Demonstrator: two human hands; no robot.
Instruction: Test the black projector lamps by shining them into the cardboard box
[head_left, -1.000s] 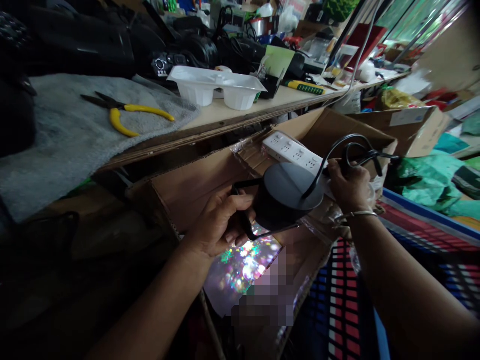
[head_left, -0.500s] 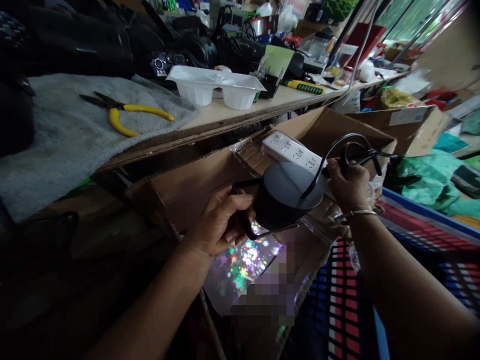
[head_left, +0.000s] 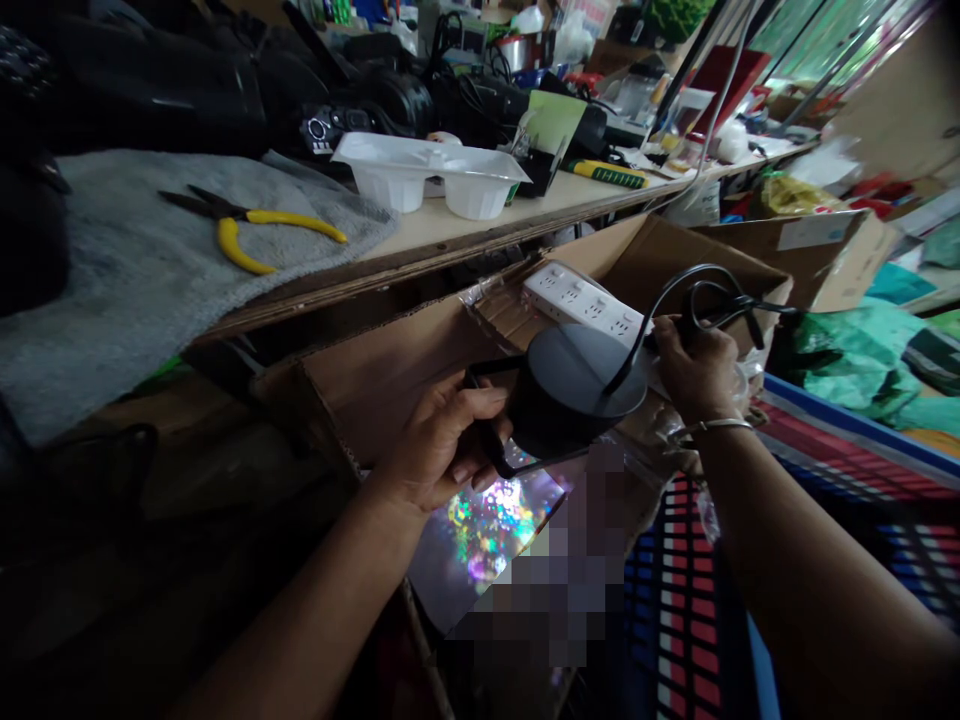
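Two bare forearms reach forward from the lower corners over an open cardboard box (head_left: 390,365). The left hand (head_left: 442,450), thumb on top and fingers curled beneath, grasps the bracket (head_left: 489,376) of a dark, drum-shaped lamp (head_left: 577,385), holding it tilted above the box. Coloured light spots (head_left: 491,525) glitter on a pale surface below it. The right hand (head_left: 701,370), back upward, wrist ringed by a silvery bangle (head_left: 716,428), bends its fingers at the right end of a white power strip (head_left: 581,300), beside looped black cord (head_left: 709,272); its exact grip is hidden.
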